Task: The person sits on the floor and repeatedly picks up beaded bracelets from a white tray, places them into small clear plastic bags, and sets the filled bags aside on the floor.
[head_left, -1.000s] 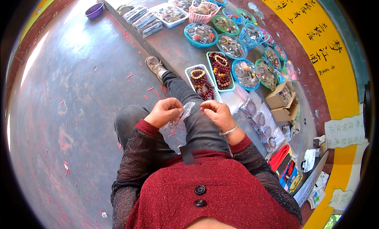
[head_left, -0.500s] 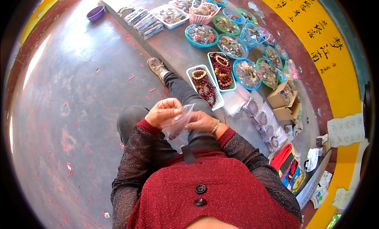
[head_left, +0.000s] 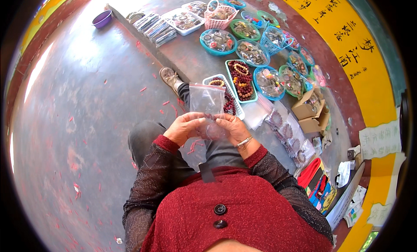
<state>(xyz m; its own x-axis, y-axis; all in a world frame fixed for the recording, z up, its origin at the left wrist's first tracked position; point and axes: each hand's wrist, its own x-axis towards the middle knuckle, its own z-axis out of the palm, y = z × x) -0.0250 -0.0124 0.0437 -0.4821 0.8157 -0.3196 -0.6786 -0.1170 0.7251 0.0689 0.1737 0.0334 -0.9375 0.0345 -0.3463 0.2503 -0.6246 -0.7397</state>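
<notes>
Over my knees I hold a clear zip bag upright, its red-striped mouth at the far end. My left hand pinches its left side and my right hand, with a metal band at the wrist, pinches the right. Dark reddish beads show through the plastic between my fingers; their full shape is partly hidden. Just beyond the bag stands a white basket of dark red bead strings, partly covered by it. Beside that basket is a pale green basket with more bead strings.
Round baskets of small packaged goods, such as a blue one, spread to the far right. Flat clear bags and bagged bracelets lie near an open cardboard box. A purple basin stands far left.
The bag was crumpled low between my hands; now it stands upright and spread out, farther from my body. My hands have moved to the right, one on each side of it.
</notes>
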